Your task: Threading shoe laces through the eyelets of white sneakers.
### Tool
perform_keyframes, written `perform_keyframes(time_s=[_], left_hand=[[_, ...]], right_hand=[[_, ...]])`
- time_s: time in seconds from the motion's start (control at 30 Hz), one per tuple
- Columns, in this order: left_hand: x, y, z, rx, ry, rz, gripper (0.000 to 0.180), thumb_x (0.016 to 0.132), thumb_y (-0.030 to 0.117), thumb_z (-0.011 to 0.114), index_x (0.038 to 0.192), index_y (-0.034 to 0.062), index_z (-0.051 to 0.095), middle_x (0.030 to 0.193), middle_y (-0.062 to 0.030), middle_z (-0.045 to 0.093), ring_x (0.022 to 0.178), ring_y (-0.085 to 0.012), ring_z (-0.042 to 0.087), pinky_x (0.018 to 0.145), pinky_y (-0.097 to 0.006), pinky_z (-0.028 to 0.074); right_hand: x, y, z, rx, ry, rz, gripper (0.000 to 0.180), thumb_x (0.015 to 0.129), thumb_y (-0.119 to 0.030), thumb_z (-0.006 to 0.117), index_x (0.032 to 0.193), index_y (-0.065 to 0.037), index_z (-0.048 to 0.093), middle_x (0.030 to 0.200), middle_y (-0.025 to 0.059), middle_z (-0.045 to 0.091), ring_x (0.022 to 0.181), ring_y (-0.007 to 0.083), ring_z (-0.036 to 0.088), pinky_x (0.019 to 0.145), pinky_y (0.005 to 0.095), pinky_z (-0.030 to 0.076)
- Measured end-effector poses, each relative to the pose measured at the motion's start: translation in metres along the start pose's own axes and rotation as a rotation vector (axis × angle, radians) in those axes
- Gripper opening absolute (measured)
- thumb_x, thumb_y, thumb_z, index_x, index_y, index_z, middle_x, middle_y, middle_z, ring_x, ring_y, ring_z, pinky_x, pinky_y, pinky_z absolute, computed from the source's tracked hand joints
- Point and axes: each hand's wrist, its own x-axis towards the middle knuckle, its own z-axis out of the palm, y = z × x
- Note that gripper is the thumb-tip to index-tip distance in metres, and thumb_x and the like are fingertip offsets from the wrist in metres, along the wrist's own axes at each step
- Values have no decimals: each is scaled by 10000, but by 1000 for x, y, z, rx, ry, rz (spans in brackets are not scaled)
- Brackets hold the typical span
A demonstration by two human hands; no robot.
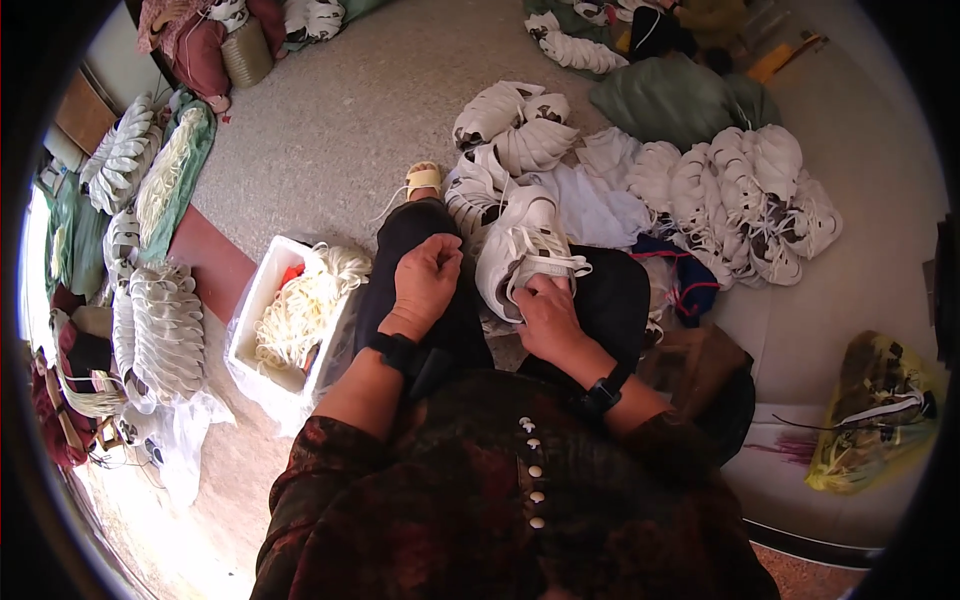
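Note:
A white sneaker (518,235) with pale laces across its front rests over my lap, between my knees. My right hand (552,318) grips it at the ankle opening, fingers partly inside the collar. Beside it, above my left thigh, my left hand (428,272) is closed with the fingertips curled together; whatever it may hold is hidden. To the left stands a white foam box (262,285) heaped with cream shoelaces (300,315). More white shoes (515,130) lie in stacked rows just beyond my knees.
Nested white shoes (168,325) line the left side, near a laces bundle (170,180) on green cloth. A shoe pile (745,195) and a green sack (665,100) lie at right. A yellow bag (870,430) sits far right. Other people sit at the back.

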Motion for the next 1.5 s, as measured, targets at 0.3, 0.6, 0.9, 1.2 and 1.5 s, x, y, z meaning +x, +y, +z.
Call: perform_keyframes(time_s=[0.3, 0.6, 0.9, 1.2, 1.5], left_hand=[[2, 0, -5, -90, 26, 22, 129, 763, 51, 599, 890, 29, 607, 742, -95, 635, 655, -196, 630, 623, -285, 485], [2, 16, 17, 104, -250, 434, 261, 704, 2, 631, 961, 10, 587, 863, -110, 614, 790, -244, 618, 695, -304, 488], [4, 19, 63, 638, -538, 842, 338, 671, 126, 590, 1006, 80, 584, 1108, -89, 532, 1030, -267, 506, 860, -416, 398], [4, 18, 57, 664, -545, 779, 242, 649, 57, 569, 891, 70, 571, 806, -99, 587, 801, -275, 569, 770, -376, 429], [31, 25, -5, -323, 17, 69, 405, 720, 53, 708, 1057, -34, 500, 997, -120, 602, 903, -176, 568, 805, -285, 455]], right_hand=[[-40, 68, -101, 1059, 414, 340, 480, 631, 1, 702, 1087, 42, 558, 986, 97, 635, 882, 167, 616, 827, 280, 467], [-17, 21, -40, 221, 248, 150, 471, 536, -67, 745, 963, 12, 561, 900, 176, 603, 873, 368, 546, 772, 416, 426], [-43, 78, -82, 1203, 757, 394, 380, 675, 31, 707, 1035, 23, 586, 945, 59, 635, 836, 124, 592, 795, 270, 465], [-52, 69, -87, 1130, 663, 302, 407, 669, 34, 696, 1056, 31, 569, 985, 41, 624, 873, 108, 581, 798, 257, 457], [-33, 21, -90, 81, 422, 220, 377, 577, -89, 734, 906, -17, 565, 854, 151, 583, 820, 326, 545, 748, 411, 403]])
